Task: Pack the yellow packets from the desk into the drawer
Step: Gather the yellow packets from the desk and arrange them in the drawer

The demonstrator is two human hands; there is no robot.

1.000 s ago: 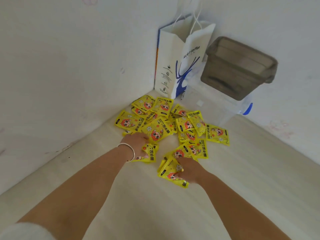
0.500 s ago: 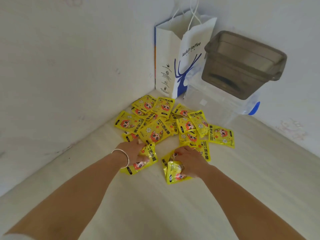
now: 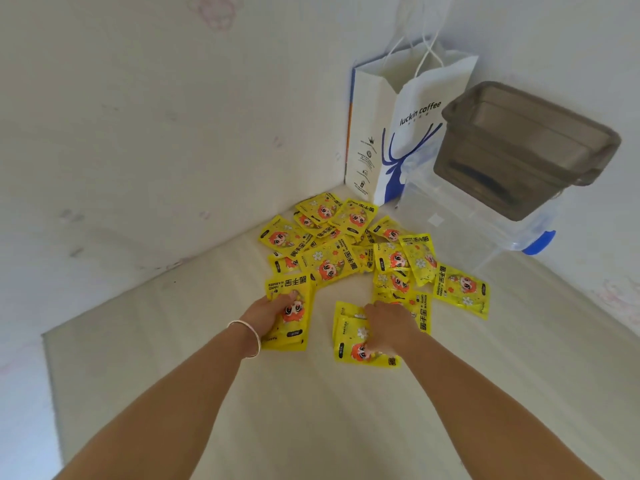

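Pale desk surface [image 3: 311, 410], set into a corner of off-white walls; no drawer in view. Item: heap of yellow packets [image 3: 349, 251], hand-warmer sachets with a cartoon face, overlapping loosely toward the corner, one outlier packet [image 3: 462, 291] lying apart on the right side. Item: left hand [image 3: 268, 311], bracelet at the wrist, fingers curled down over a small stack of packets [image 3: 287, 310] at the near-left edge of the heap, thumb under or beside the stack, which one cannot be told. Item: right hand [image 3: 388, 329], fingers bent and pressed onto another few packets [image 3: 360, 344] just beside the left stack; whether it grips or merely pins them cannot be told. Item: white paper bag [image 3: 398, 133] with blue deer print, upright in the corner, touching the heap's far edge. Item: clear plastic box [image 3: 467, 220] with blue latch, a smoky grey tub [image 3: 519, 147] resting on it. Assessed stage: gathering, nothing yet packed. Assessed risks: slick sachets may fan out and slide from either stack on lifting, because each is held from above only; sweeping further into the heap may push packets under the bag or against the box; the outlier may be overlooked.
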